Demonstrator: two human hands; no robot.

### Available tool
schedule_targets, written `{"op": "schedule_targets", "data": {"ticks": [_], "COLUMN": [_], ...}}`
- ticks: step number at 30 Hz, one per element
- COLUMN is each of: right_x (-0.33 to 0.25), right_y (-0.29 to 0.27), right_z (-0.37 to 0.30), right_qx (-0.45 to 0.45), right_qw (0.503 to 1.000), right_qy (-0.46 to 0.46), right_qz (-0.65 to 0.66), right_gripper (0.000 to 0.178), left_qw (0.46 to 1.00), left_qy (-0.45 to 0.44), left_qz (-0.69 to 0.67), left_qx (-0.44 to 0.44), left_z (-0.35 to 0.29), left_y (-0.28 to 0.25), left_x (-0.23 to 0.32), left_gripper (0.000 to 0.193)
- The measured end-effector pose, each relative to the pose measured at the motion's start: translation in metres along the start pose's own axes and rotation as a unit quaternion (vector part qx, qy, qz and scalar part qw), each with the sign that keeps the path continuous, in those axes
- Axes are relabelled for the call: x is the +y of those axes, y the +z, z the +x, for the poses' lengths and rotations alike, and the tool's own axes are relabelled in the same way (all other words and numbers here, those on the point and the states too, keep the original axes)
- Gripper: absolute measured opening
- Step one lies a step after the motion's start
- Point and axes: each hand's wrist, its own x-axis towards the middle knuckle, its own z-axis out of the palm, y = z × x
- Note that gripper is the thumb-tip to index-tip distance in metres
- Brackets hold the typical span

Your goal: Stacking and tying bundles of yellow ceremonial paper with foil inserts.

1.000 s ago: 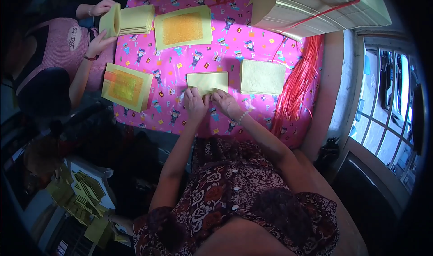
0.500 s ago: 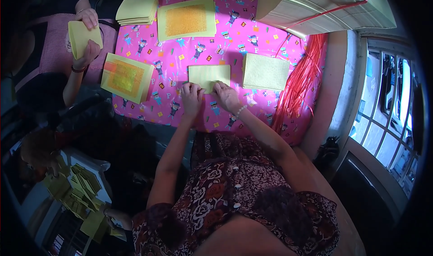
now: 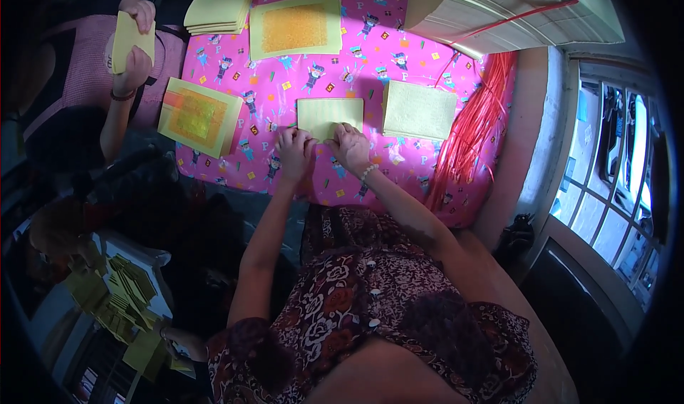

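A pale yellow sheet of paper [image 3: 330, 110] lies flat in front of me on a pink patterned tablecloth [image 3: 285, 97]. At its near left corner, my left hand [image 3: 296, 152] pinches the edge with curled fingers. My right hand [image 3: 350, 149], with a beaded bracelet at the wrist, bends its fingers down onto the near edge, right of the middle. The fingertips of both hands are partly hidden. To the right rests a stack of pale yellow paper [image 3: 419, 110]. On the left sits another stack with an orange-gold square [image 3: 198, 117].
Farther back are a larger orange-printed stack [image 3: 296, 28] and a folded yellow stack [image 3: 217, 11]. Red plastic strings [image 3: 474, 126] hang over the right edge, below a tied bundle of large sheets [image 3: 513, 19]. At left, another person's hands [image 3: 135, 65] hold folded yellow paper.
My right hand has shifted slightly left along the paper's near edge, and my left hand has moved slightly left. The person at left has raised and turned their paper.
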Motion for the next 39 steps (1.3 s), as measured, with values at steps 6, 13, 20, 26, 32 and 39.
{"op": "schedule_targets", "data": {"ticks": [6, 13, 20, 26, 32, 39], "right_x": [-0.008, -0.007, 0.014, 0.035, 0.025, 0.036], "right_y": [0.0, 0.0, -0.003, -0.006, 0.004, 0.017], "right_z": [0.002, 0.001, -0.005, -0.005, -0.014, -0.012], "right_qx": [-0.032, -0.007, 0.006, -0.01, 0.022, 0.03], "right_qw": [0.999, 0.999, 0.998, 0.988, 0.994, 0.993], "right_qy": [0.037, 0.029, 0.023, 0.02, -0.035, -0.028], "right_qz": [0.005, -0.022, 0.058, 0.153, 0.105, 0.112], "right_gripper": [0.037, 0.036, 0.026, 0.025, 0.023, 0.023], "left_qw": [0.999, 1.0, 0.999, 0.987, 0.971, 0.959], "left_qy": [-0.037, -0.024, -0.031, -0.15, -0.23, -0.28], "left_qz": [0.0, 0.011, 0.025, -0.052, -0.059, -0.032], "left_qx": [-0.003, -0.001, 0.001, -0.016, -0.022, 0.007], "left_z": [-0.002, -0.002, 0.0, 0.007, 0.005, 0.016], "left_y": [-0.016, -0.012, -0.013, -0.004, 0.017, 0.025], "left_x": [-0.026, -0.027, -0.029, -0.02, -0.02, -0.012], "left_gripper": [0.014, 0.015, 0.017, 0.023, 0.027, 0.03]}}
